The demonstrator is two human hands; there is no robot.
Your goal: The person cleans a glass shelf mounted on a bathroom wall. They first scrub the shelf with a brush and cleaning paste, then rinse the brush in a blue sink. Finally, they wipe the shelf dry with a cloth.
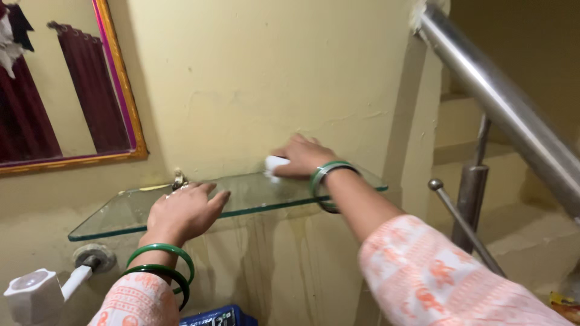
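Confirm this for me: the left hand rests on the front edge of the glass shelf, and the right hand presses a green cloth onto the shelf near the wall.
Not quite. In the head view, what the right hand presses is a white cloth, not green; the green is the bangles on the wrists. The rest holds: the left hand rests on the front edge of the glass shelf, and the cloth sits near the wall.

1. Shelf (133, 211): clear glass, smooth, glossy, smudged.
2. Wall (254, 90): matt plaster, rough, stained under the shelf's front edge.
3. Handrail (501, 102): brushed metal, shiny.
4. Bangles (160, 268): glossy green.
5. Sleeve (435, 284): printed cloth, matt.
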